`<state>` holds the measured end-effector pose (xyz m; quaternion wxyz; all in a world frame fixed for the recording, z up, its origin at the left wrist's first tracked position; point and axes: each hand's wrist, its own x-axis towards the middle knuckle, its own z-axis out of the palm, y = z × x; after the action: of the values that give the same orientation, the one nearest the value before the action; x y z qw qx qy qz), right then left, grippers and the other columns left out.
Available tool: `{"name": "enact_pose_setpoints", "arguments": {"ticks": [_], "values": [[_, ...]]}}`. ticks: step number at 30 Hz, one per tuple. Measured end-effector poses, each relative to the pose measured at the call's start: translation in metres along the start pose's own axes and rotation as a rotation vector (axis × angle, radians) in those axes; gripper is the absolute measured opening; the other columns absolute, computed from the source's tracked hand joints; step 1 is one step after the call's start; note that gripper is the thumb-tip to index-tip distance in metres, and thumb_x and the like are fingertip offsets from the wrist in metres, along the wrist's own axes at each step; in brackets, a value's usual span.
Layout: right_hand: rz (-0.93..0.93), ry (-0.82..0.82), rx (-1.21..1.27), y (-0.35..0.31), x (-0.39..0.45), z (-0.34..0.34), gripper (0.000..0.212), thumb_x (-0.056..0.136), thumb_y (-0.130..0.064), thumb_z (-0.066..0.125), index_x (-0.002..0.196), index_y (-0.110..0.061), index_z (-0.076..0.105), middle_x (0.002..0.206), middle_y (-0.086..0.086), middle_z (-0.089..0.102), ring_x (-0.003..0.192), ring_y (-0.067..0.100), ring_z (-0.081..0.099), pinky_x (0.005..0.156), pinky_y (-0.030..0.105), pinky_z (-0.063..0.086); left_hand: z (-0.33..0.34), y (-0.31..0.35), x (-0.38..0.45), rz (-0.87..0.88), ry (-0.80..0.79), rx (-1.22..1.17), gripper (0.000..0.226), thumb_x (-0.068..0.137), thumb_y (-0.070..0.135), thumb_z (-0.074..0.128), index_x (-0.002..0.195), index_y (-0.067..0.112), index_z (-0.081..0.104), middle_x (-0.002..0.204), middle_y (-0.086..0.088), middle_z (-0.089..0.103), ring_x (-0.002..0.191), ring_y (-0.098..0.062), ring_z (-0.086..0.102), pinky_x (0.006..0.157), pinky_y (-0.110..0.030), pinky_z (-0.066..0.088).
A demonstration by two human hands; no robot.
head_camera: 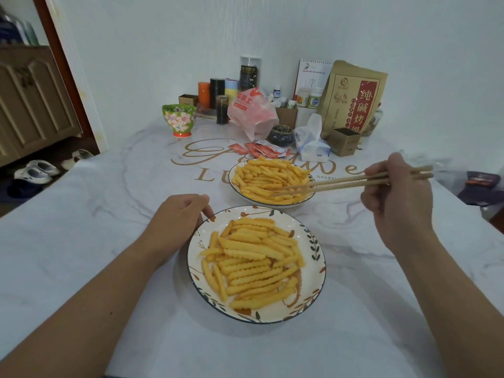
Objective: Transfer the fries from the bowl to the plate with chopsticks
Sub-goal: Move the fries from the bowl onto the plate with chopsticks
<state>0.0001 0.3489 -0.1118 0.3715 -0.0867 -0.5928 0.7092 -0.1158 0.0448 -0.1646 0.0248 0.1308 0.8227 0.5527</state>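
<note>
Two chopsticks (351, 181) in R grip (396, 192), tips among bowl (234, 184) fries (261, 178), maybe touching.

White wall (272, 28) behind marble-look table (81, 227); wooden cabinet (30, 99) at left, shoes (36, 171) on floor.

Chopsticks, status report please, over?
Right hand grips chopsticks, tips in bowl fries. Left hand steadies plate. Nothing blocking.

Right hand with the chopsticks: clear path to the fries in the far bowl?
Probably yes. The right hand holds the chopsticks, whose tips already sit over the fries in the bowl; nothing blocks them.
</note>
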Motion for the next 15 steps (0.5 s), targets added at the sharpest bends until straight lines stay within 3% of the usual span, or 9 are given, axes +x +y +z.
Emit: {"name": "enact_pose_setpoints", "arguments": {"ticks": [2,6,10,15], "values": [[-0.12,0.003,-0.116,0.006,-0.003,0.004,0.051,0.108,-0.028,0.043,0.066,-0.019,0.07,0.057,0.006,0.051,0.046,0.02,0.04,0.043,0.031,0.027,0.001,0.0,0.0,-0.004,-0.002,-0.001,0.046,0.105,0.029,0.05,0.071,0.01,0.073,0.053,-0.004,0.057,0.047,-0.012,0.048,0.061,-0.032,0.04],[-0.183,-0.113,-0.271,0.02,-0.016,0.021,0.043,0.11,-0.023,0.041,0.08,-0.011,0.069,0.059,0.005,0.054,0.048,0.019,0.046,0.043,0.029,0.036,0.001,0.0,0.001,-0.005,0.006,-0.002,0.046,0.105,0.029,0.05,0.071,0.009,0.073,0.053,-0.004,0.056,0.047,-0.012,0.048,0.062,-0.032,0.04],[-0.231,-0.153,-0.339,0.025,-0.023,0.029,0.041,0.109,-0.023,0.042,0.083,-0.008,0.068,0.055,-0.003,0.052,0.049,0.012,0.046,0.046,0.019,0.037,0.0,-0.001,0.001,-0.001,0.004,-0.009,0.046,0.105,0.029,0.05,0.07,0.01,0.073,0.054,-0.007,0.057,0.049,-0.014,0.048,0.063,-0.033,0.04],[-0.303,-0.206,-0.393,0.03,-0.028,0.033,0.041,0.108,-0.031,0.044,0.085,-0.01,0.07,0.055,-0.005,0.054,0.048,0.011,0.048,0.047,0.021,0.039,0.0,-0.001,0.002,-0.007,-0.002,-0.012,0.046,0.105,0.03,0.05,0.07,0.01,0.072,0.053,-0.006,0.056,0.049,-0.015,0.047,0.062,-0.033,0.039]]}}
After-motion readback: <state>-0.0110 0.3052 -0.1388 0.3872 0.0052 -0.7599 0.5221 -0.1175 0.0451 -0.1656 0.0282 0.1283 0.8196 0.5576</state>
